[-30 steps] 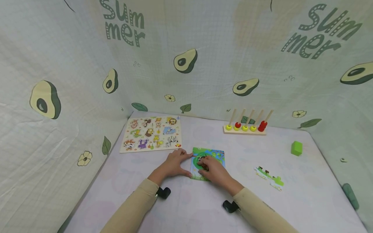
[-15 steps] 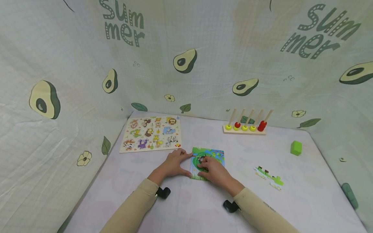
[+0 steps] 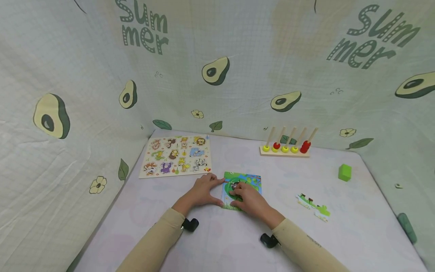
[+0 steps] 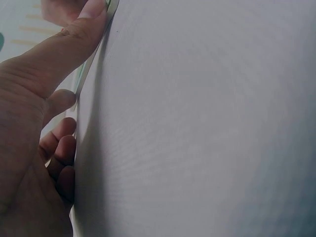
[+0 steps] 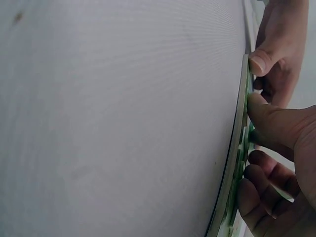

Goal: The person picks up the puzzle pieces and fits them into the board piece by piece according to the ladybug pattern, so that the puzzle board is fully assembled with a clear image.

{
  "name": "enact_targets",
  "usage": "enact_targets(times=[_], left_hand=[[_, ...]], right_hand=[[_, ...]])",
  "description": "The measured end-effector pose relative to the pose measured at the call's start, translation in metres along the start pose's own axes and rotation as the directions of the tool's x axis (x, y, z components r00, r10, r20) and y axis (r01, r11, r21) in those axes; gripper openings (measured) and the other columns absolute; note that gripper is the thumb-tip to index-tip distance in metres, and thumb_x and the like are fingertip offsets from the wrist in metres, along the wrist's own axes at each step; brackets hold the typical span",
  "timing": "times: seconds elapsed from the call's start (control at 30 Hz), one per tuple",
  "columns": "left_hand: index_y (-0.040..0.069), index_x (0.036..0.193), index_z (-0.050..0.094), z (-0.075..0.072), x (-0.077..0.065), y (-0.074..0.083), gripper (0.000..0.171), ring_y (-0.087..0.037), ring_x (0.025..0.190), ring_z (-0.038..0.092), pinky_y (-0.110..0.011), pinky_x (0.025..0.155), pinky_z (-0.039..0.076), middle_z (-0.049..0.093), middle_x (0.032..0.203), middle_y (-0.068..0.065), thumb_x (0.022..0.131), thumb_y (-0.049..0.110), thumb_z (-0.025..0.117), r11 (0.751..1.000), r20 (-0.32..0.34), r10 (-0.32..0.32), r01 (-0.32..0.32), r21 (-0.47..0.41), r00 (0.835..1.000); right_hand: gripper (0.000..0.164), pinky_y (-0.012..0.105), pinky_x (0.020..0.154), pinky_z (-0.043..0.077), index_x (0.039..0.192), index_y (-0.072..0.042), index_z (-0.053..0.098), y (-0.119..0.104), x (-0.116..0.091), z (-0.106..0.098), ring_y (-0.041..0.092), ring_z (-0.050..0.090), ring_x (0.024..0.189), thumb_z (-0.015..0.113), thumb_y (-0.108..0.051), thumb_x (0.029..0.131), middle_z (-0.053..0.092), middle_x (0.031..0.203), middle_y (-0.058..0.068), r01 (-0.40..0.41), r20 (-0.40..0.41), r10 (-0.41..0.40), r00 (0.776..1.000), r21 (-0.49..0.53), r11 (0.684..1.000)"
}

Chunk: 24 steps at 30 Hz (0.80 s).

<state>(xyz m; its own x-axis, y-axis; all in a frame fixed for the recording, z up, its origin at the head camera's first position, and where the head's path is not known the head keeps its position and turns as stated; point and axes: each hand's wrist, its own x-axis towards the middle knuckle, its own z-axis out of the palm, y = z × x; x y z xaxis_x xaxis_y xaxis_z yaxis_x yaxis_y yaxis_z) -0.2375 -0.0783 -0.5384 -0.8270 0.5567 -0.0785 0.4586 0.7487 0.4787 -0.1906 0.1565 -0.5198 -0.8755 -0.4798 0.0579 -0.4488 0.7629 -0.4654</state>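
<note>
A small square picture puzzle (image 3: pixel 251 178), green and blue with grass along its near edge, lies mid-table. My left hand (image 3: pixel 202 190) rests at its left edge with thumb and index finger spread apart, touching the border. My right hand (image 3: pixel 253 200) is over the right part of the puzzle, its bent fingers and thumb at a puzzle piece mostly hidden beneath them. A dark insect picture (image 3: pixel 234 185) shows beside the fingertips. In the right wrist view the right thumb (image 5: pixel 264 113) presses on the puzzle's face, and raised piece edges show along the board's side (image 5: pixel 232 163).
Loose green-and-white puzzle pieces (image 3: pixel 314 207) lie to the right. Farther back stand a green block (image 3: pixel 344 172) and a peg counter (image 3: pixel 285 153) with red and yellow beads. An animal puzzle board (image 3: pixel 159 163) lies at the back left. Patterned cloth walls (image 3: pixel 244 94) border the table.
A brown part visible under my right fingers a second ago is now covered. The right fingers have shifted slightly on the puzzle; my left hand has stayed at the edge.
</note>
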Motion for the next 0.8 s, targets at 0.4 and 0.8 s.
enact_targets(times=[0.4,0.8], left_hand=[[0.027,0.154,0.047,0.000,0.002,0.001,0.096,-0.019,0.112,0.043,-0.044,0.098,0.036,0.047,0.127,-0.001,0.073,0.063,0.083,1.000,-0.003,0.016,-0.016,0.005,1.000],[0.028,0.154,0.048,0.000,0.001,0.000,0.096,-0.018,0.113,0.042,-0.044,0.099,0.035,0.047,0.127,0.000,0.072,0.064,0.084,1.000,-0.013,0.004,-0.004,0.012,1.000]], right_hand=[[0.039,0.038,0.085,0.049,0.125,-0.009,0.072,0.004,-0.005,-0.005,0.014,0.054,0.094,0.080,-0.022,0.089,0.058,0.108,0.000,0.024,0.011,-0.025,1.000,0.069,0.997],[0.032,0.033,0.078,0.051,0.125,-0.015,0.071,0.021,-0.017,-0.014,0.009,0.058,0.087,0.075,-0.021,0.094,0.059,0.106,-0.005,-0.011,-0.042,0.016,0.999,0.116,0.993]])
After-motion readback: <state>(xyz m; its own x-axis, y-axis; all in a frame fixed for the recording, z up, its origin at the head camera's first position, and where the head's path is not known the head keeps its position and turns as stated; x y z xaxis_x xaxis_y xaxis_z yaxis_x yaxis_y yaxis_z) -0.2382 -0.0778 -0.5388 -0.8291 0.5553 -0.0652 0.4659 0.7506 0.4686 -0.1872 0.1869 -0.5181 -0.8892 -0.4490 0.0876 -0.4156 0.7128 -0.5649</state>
